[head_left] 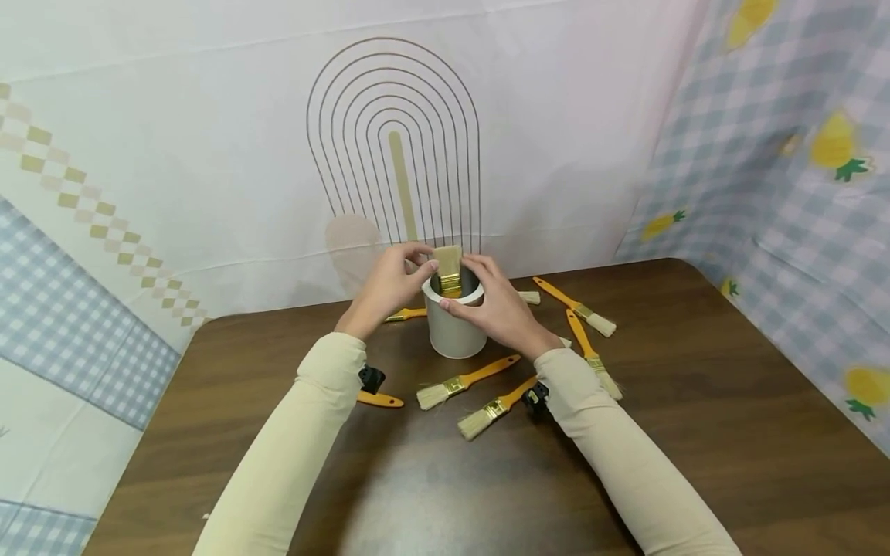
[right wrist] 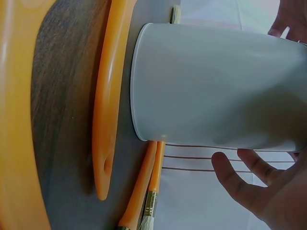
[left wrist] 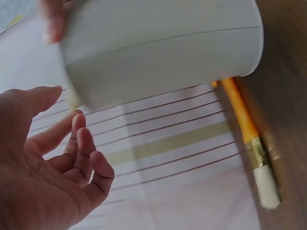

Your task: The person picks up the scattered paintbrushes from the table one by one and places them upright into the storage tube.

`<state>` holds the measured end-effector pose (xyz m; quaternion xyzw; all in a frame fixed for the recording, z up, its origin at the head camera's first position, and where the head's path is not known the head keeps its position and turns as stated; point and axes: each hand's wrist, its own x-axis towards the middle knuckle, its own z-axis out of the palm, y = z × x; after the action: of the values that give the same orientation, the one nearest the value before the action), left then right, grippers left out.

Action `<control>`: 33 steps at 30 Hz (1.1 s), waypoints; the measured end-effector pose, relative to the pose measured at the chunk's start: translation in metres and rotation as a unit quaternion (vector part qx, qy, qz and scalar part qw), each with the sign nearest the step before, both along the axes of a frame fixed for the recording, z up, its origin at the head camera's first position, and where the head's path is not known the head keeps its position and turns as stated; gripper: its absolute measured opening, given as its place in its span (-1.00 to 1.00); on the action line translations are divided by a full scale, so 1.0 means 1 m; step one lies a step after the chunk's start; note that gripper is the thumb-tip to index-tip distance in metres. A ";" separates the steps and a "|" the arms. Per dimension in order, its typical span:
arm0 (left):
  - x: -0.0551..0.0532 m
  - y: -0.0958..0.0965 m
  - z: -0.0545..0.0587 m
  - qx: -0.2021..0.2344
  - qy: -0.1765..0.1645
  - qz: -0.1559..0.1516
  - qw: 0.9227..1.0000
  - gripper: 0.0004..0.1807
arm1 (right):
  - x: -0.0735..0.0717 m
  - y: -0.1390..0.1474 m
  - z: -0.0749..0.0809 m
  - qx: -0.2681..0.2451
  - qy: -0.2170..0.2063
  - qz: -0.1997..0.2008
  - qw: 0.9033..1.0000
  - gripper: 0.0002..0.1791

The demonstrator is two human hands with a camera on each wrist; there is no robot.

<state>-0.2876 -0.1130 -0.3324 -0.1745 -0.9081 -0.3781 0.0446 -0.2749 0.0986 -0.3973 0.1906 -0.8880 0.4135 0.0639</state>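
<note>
At the frame's centre, a can (head_left: 455,332) is standing on the table (head_left: 431,479), a brush (head_left: 450,270) protruding bristles-up from its mouth. The right hand (head_left: 506,315) is grasping the can's rim. The left hand (head_left: 391,284) is gripping nothing, fingers loosely bending beside the bristles. Other brushes (head_left: 481,374) are lying around, mostly right of centre.

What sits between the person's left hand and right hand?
The head view shows the grey can between the left hand and the right hand, a paintbrush standing in it, bristles up.
</note>
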 end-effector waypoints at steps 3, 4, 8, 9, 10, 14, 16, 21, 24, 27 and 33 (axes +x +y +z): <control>0.015 -0.012 0.010 0.012 0.017 0.006 1.000 -0.62 | -0.001 0.001 0.001 -0.002 0.000 0.003 1.000 0.05; 0.022 -0.016 0.013 0.013 0.019 0.007 1.000 -0.63 | -0.002 0.002 0.002 -0.002 0.002 0.002 1.000 0.06; 0.047 -0.035 0.022 -0.021 0.017 -0.016 0.999 -0.72 | -0.003 0.006 0.003 -0.005 0.009 -0.006 1.000 0.05; 0.054 -0.041 0.021 -0.038 0.013 -0.024 0.999 -0.74 | -0.003 0.007 0.002 -0.004 0.009 -0.008 1.000 0.05; 0.060 -0.047 0.018 -0.060 0.007 -0.027 0.998 -0.76 | -0.003 0.007 0.002 -0.002 0.009 -0.009 1.000 0.05; 0.085 -0.076 -0.005 -0.148 -0.028 -0.019 0.988 -0.77 | -0.001 0.006 0.000 0.003 0.003 -0.010 1.000 0.05; 0.097 -0.091 -0.020 -0.186 -0.043 0.006 0.982 -0.77 | 0.000 0.004 0.000 0.004 0.003 -0.008 1.000 0.05; 0.124 -0.112 -0.049 -0.235 -0.076 0.101 0.964 -0.49 | 0.000 0.000 0.001 0.007 0.006 -0.006 1.000 0.05; 0.129 -0.112 -0.060 -0.261 -0.121 0.150 0.946 -0.30 | 0.000 -0.001 0.003 0.008 0.008 -0.005 1.000 0.05; 0.127 -0.109 -0.067 -0.290 -0.155 0.171 0.929 -0.28 | 0.000 -0.001 0.003 0.010 0.006 -0.006 1.000 0.05; 0.111 -0.105 -0.075 -0.307 -0.167 0.185 0.918 -0.27 | 0.001 0.000 0.003 0.016 -0.006 -0.004 1.000 0.07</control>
<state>-0.1768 -0.2177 -0.4075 0.0576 -0.9899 -0.0894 -0.0941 -0.2736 0.0985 -0.3942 0.1850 -0.8956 0.4005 0.0571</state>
